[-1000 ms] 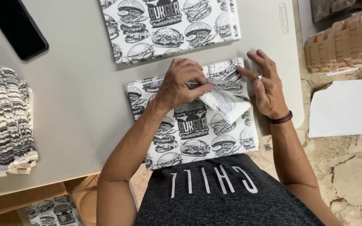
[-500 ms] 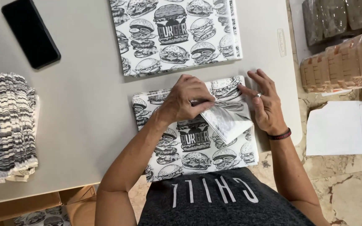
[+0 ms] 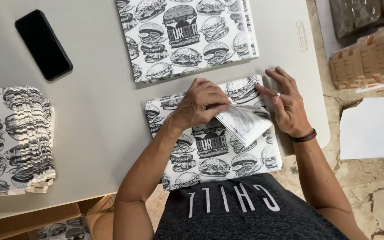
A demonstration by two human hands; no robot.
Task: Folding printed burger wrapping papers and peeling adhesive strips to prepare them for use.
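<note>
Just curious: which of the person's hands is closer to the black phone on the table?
Left. The left hand lies on the printed paper, right of the phone; the right hand is farther right.

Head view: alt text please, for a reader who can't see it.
Seen from above, a person's left hand folds a corner of a burger-printed paper sheet on a grey table while the right hand presses its edge flat. More printed sheets, a folded stack and a black phone lie around.

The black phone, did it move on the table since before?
No. The black phone only sits lower in the picture because the head camera tilted; the far stack of burger-print paper and the table edge shifted with it.
</note>
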